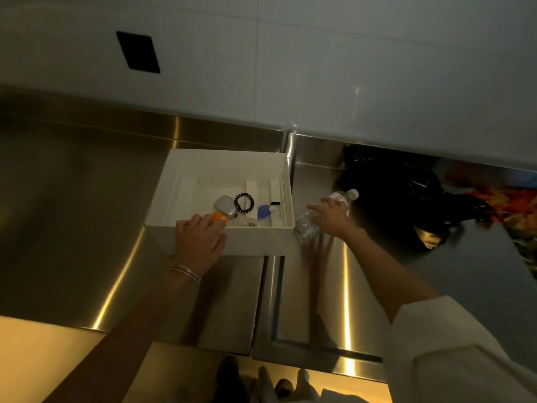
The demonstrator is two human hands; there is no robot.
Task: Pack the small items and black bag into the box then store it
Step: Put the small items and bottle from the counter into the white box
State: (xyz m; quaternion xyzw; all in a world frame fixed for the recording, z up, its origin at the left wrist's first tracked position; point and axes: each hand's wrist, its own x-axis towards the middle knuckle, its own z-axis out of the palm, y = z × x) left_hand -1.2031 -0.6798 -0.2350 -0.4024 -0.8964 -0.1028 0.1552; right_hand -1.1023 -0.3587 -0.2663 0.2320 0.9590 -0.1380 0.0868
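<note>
**Bottle Next, Bag After**

A brushed stainless-steel counter (pixel 72 199) ran under a pale tiled wall, where a black rectangular wall plate (pixel 138 52) sat up and to the left of the box. The left hand (pixel 200 242), thin silver bangles (pixel 186 270) at its wrist, gripped the near wall of the open white cardboard box (pixel 220 164). Its fingers hooked over the rim and its thumb pressed the outside.

Inside the box, close to that near wall, lay an orange-capped item (pixel 219 217) at the fingertips, a grey rounded case (pixel 225 205), a black coiled hair tie (pixel 244 203) and a small blue-and-white pack (pixel 263 212).

Just beside the box's right wall, a clear plastic water bottle (pixel 306 223) lay on its side on the counter. The right hand (pixel 331 218) was laid over its middle, fingers wrapped round it. Well to the right of the box slumped the glossy black bag (pixel 406 199), not yet packed, with an orange-red patterned cloth (pixel 505 199) beyond it.

The step in hand looked like moving the bottle into the box. To do it well, the left hand should brace the light box so it cannot skid on the slick steel. The bottle should be lifted clear of the right wall rather than dragged against it, and squeezed only lightly, since thin plastic likely dents. Laying it flat along one inner side would leave floor space for the bag.
</note>
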